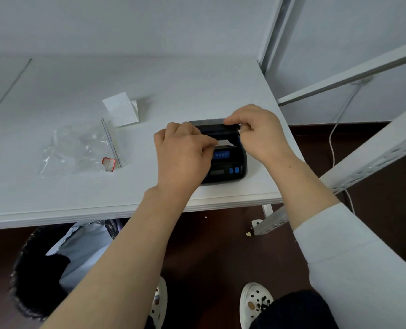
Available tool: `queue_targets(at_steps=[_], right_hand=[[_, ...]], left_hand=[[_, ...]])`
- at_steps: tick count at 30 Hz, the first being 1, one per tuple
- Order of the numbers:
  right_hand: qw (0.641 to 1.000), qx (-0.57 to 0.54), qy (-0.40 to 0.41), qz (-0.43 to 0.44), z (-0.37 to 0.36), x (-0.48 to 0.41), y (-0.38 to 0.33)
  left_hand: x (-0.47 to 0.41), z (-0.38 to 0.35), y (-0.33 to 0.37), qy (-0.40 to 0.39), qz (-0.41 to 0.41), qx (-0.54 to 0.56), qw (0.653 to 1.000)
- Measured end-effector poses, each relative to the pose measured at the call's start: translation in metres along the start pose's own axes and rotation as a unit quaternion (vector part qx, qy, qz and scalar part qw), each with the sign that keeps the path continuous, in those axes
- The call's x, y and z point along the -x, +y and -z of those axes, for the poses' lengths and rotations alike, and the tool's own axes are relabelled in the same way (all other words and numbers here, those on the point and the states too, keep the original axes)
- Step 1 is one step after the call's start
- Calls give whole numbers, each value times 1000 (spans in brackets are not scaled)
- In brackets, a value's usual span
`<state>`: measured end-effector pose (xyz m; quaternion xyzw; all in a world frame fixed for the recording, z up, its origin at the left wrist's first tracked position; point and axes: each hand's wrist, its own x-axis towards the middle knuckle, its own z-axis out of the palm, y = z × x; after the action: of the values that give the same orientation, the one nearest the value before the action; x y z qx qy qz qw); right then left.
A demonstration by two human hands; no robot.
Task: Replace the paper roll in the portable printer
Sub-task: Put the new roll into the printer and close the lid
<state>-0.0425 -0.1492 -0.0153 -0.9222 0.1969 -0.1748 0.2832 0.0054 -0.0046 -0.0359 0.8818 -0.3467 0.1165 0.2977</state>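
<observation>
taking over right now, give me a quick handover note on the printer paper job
Left hand: pinches the paper end sticking out of the printer.
Right hand: grips the lid, raised at the printer's far side.
The printer sits near the front right corner of the table; a clear bag and a white paper sheet lie to its left.
Done: lid open and paper seemingly loaded, though the inside is hidden.
Left: hold the paper end out over the slot and close the lid.

Clear zip bag [78, 150] on white table [54, 91]; cable [330, 141] beside shelf frame [375, 151].
</observation>
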Motion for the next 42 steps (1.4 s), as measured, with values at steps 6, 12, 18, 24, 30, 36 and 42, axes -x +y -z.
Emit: queue_targets(at_steps=[6, 12, 18, 24, 30, 36, 42], right_hand=[[1000, 0, -13, -5, -2, 5, 2], [999, -2, -16, -31, -4, 2, -3], [987, -123, 13, -102, -14, -9, 2], [938, -263, -1, -224, -15, -6, 9], [899, -332, -23, -286, -18, 0, 18], [909, -322, -30, -263, -18, 2, 18], [929, -283, -47, -234, -15, 2, 13]], left_hand=[[0, 2, -1, -27, 3, 1, 1000], [1, 2, -2, -58, 20, 18, 998], [-6, 11, 1, -8, 229, 235, 945], [-11, 2, -8, -78, 396, 382, 831], [-13, -2, -15, -63, 433, 443, 782], [-15, -6, -19, -50, 449, 440, 776], [-15, -7, -18, -46, 431, 451, 780]])
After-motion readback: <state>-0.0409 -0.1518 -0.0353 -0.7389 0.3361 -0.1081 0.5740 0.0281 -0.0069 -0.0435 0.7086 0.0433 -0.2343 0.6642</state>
